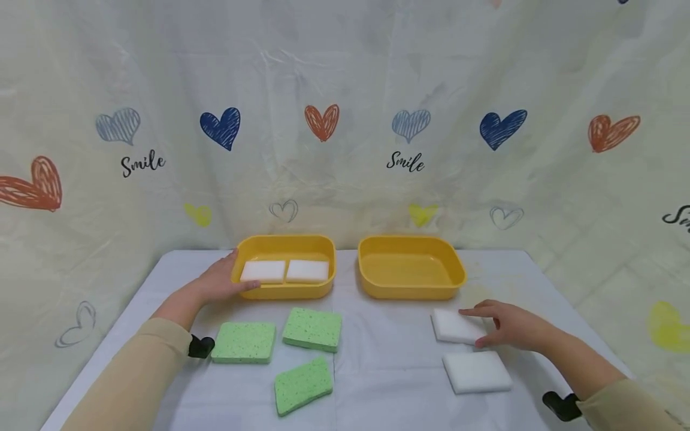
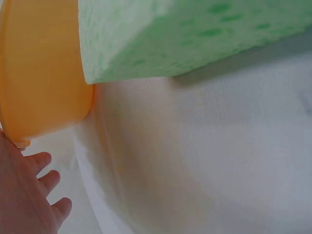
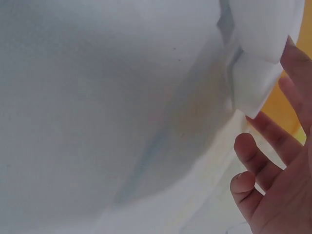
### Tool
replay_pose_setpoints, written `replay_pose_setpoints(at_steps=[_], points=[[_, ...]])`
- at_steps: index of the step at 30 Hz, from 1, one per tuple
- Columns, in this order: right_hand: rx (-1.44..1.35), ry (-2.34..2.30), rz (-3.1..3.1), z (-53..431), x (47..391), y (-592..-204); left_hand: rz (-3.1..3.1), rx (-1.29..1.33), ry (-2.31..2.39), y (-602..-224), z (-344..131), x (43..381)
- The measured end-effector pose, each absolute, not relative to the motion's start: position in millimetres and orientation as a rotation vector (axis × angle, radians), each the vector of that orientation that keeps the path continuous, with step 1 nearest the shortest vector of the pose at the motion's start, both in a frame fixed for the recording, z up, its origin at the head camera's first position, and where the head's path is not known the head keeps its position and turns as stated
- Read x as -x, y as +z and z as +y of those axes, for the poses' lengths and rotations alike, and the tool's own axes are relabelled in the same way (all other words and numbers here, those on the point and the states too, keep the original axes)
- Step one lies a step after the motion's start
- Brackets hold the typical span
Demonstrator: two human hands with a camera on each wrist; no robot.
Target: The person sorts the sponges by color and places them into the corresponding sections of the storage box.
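Observation:
My left hand [image 1: 218,280] rests at the left end of a yellow tray [image 1: 286,291], its thumb over the front rim. Two white sponges [image 1: 262,271] lie side by side inside that tray. In the left wrist view, several fingertips [image 2: 49,181] stick out free beside the tray wall. On the right, my right hand [image 1: 512,326] reaches over the right end of a white sponge [image 1: 455,326], index finger along its far edge and thumb near its front. Its other fingers [image 3: 251,151] are spread. Another white sponge [image 1: 477,372] lies just in front.
A second yellow tray [image 1: 411,292] stands at the back right with nothing in it. Three green sponges [image 1: 244,342] lie on the white-covered table [image 1: 388,365], left of its middle. A curtain with printed hearts [image 1: 323,179] hangs behind the table.

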State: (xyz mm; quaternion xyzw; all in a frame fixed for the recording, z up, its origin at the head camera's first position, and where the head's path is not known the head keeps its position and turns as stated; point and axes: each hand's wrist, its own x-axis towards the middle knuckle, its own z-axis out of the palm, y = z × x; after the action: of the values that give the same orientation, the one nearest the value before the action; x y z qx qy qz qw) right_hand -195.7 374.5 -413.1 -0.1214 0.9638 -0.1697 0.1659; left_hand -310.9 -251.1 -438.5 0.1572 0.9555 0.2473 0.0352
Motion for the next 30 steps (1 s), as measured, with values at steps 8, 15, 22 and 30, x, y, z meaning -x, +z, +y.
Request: replay_pose_setpoints(at_steps=[8, 15, 22, 30], points=[[0.379, -0.446, 2.773, 376, 194, -416, 2.937, -0.448, 0.773, -443, -250, 311], [0.395, -0.431, 2.818, 376, 196, -408, 2.926, -0.449, 0.778, -431, -246, 306], [0.438, -0.46, 2.831, 373, 196, -399, 2.941, -0.473, 0.763, -430, -246, 305], [0.502, -0.516, 2.865, 369, 196, -386, 2.93, -0.457, 0.77, -430, -247, 305]])
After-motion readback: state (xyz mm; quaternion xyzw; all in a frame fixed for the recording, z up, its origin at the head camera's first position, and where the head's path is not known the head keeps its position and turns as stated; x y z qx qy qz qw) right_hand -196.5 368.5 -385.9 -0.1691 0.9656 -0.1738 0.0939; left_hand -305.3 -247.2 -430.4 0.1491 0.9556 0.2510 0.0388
